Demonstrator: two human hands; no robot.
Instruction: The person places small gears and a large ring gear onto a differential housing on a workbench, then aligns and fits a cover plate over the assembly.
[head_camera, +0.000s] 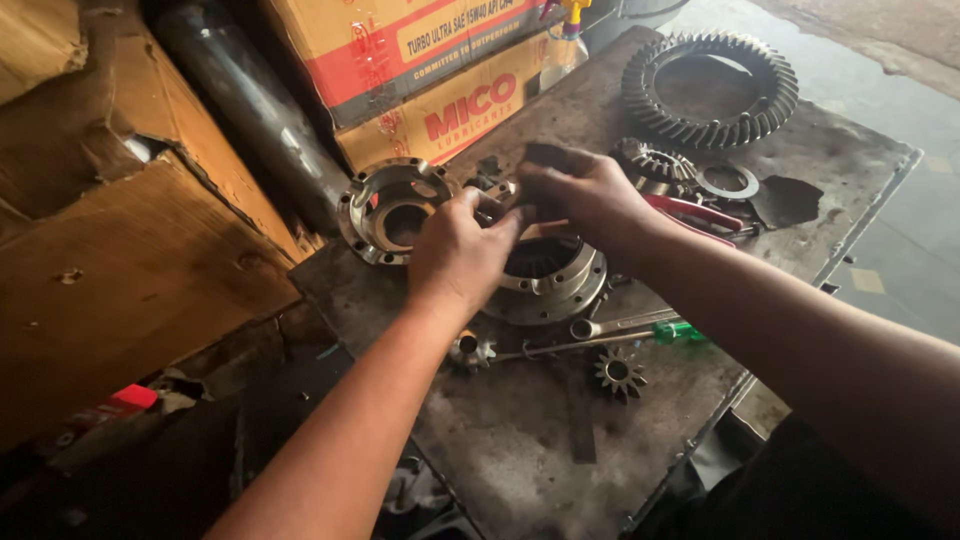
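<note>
Round metal housing (548, 272) sits mid-desk, toothed bore facing up, directly under both hands. Looks heavy, rigid, oily; likely slick, so best gripped by the broad outer flange, not the bore. Left hand (462, 245) and right hand (585, 195) meet just above it, fingers (500, 205) pinched together on a small metal part (497, 190); its shape is mostly hidden. A second flanged housing (388, 208) lies just left. Small gears (618, 372), a wrench (622, 324), red-handled pliers (695, 213) nearby; large ring gear (710, 88) well apart on the grimy desk (520, 440).
</note>
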